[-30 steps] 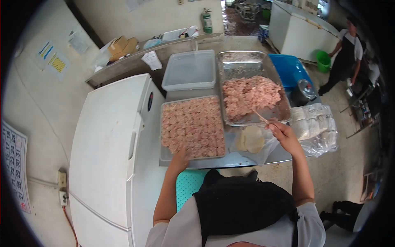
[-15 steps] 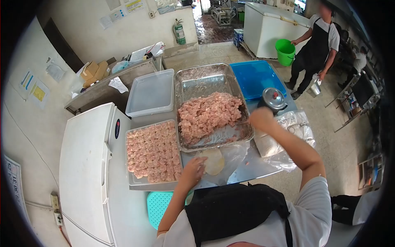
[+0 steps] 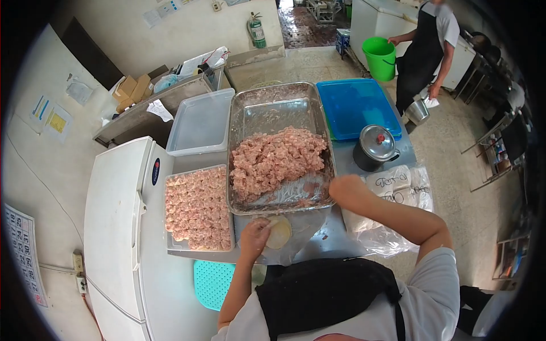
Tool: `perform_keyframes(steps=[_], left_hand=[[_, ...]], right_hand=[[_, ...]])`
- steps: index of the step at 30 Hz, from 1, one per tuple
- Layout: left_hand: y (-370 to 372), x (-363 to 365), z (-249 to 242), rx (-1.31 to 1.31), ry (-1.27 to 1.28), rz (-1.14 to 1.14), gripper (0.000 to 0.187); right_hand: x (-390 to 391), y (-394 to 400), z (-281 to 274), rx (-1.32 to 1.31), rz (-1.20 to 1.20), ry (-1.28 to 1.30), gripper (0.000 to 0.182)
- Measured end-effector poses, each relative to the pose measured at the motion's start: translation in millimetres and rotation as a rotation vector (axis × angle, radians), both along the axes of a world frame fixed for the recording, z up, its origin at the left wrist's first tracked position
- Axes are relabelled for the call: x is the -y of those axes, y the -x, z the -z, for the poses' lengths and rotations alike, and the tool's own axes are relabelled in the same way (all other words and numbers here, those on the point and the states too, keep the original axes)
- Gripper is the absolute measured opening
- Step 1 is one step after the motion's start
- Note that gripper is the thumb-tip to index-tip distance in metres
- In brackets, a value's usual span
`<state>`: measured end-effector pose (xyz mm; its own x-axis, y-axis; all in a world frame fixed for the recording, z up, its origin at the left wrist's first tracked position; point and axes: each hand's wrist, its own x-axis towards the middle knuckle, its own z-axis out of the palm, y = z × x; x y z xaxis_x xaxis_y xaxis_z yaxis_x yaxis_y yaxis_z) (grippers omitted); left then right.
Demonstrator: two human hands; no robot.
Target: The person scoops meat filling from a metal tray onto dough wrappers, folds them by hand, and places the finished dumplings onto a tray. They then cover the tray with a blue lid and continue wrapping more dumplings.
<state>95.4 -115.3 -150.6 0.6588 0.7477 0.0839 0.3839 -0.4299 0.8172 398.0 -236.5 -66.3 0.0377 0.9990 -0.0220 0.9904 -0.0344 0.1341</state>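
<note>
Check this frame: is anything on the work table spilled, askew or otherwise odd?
Nothing stands out. The metal tray of minced filling and the tray of finished dumplings sit flat. The left hand rests on a round wrapper; the right hand is at the metal tray's corner.

On the surface (image 3: 341, 236), the tray of filled dumplings (image 3: 198, 207) sits left of the big pan of minced filling (image 3: 278, 149), the lidded pot (image 3: 374, 148) right of that pan, an empty lidded container (image 3: 200, 121) behind the tray, wrappers (image 3: 277, 232) in front.
</note>
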Motion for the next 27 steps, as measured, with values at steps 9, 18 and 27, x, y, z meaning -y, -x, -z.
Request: perform_keyframes(steps=[9,18,27], left_hand=[[7,-15,-35,0.819,1.04,-0.124,0.018],[54,-67,-58,0.986,1.095,-0.191,0.029],[113,-112,-44,0.979,1.037,-0.366,0.037]], right_hand=[[1,-5,-15,0.033,-0.149,0.004,0.009],[-3,41,-32,-0.043,0.034,0.112,0.015],[-74,136,-7,-0.225,0.114,0.084,0.015]])
